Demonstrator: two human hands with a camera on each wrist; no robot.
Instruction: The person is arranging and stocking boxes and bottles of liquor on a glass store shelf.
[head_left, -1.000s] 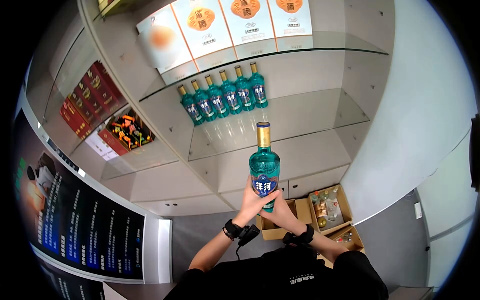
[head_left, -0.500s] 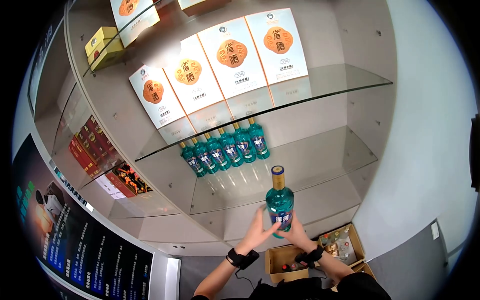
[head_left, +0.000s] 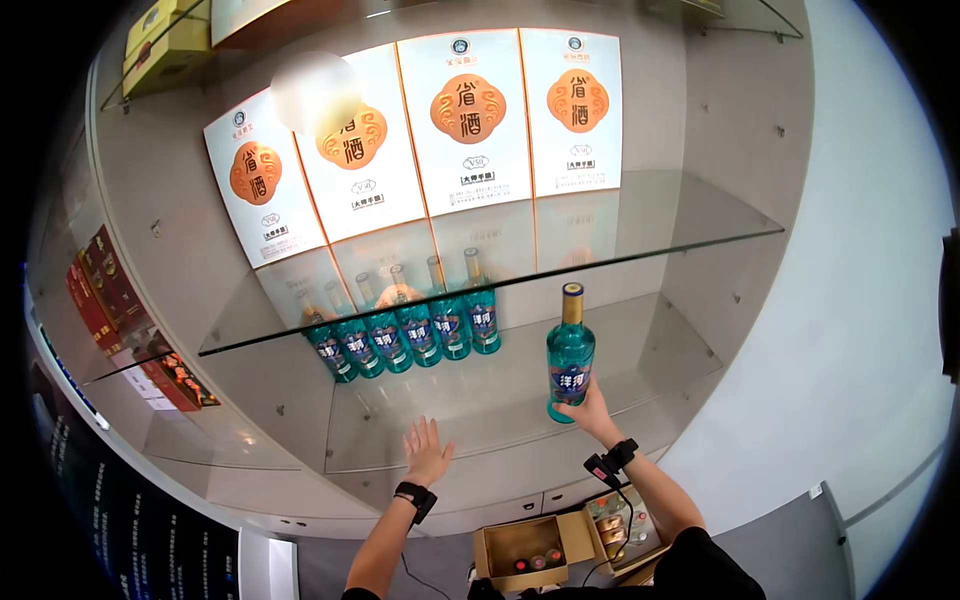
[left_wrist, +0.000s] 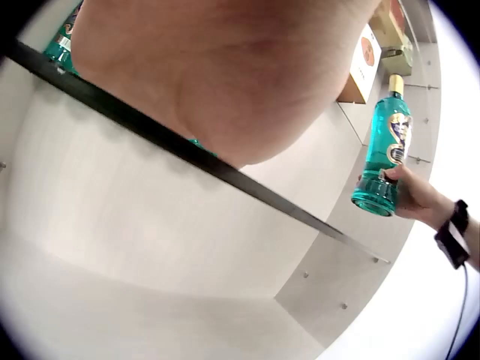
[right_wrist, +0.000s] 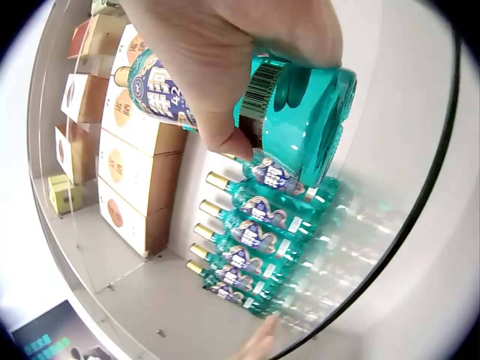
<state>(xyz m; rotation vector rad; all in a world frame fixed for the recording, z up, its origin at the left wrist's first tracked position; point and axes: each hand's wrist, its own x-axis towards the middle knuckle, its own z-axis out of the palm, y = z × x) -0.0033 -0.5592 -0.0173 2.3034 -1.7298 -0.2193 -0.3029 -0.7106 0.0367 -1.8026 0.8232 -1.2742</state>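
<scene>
My right hand (head_left: 592,412) grips a teal glass liquor bottle (head_left: 570,360) low on its body, thumb across the front. The bottle is upright, with a gold cap and a blue label, in front of the lower glass shelf (head_left: 480,400). In the right wrist view its barcode and base face the camera. My left hand (head_left: 428,456) has its fingers spread near that shelf's front edge and holds nothing. The left wrist view shows mostly the heel of this hand, its fingers hidden. A row of matching bottles (head_left: 418,335) stands at the shelf's left side.
Above, white boxes with orange emblems (head_left: 468,120) stand on another glass shelf, its front edge (head_left: 500,282) crossing over the bottle row. Open cardboard boxes (head_left: 525,550) with bottles sit on the floor below. A cabinet side panel (head_left: 735,270) bounds the right.
Both hands were on the bottle; my left hand has let go and moved left. My right hand has brought the bottle up in front of the shelf's right part. The head view has shifted.
</scene>
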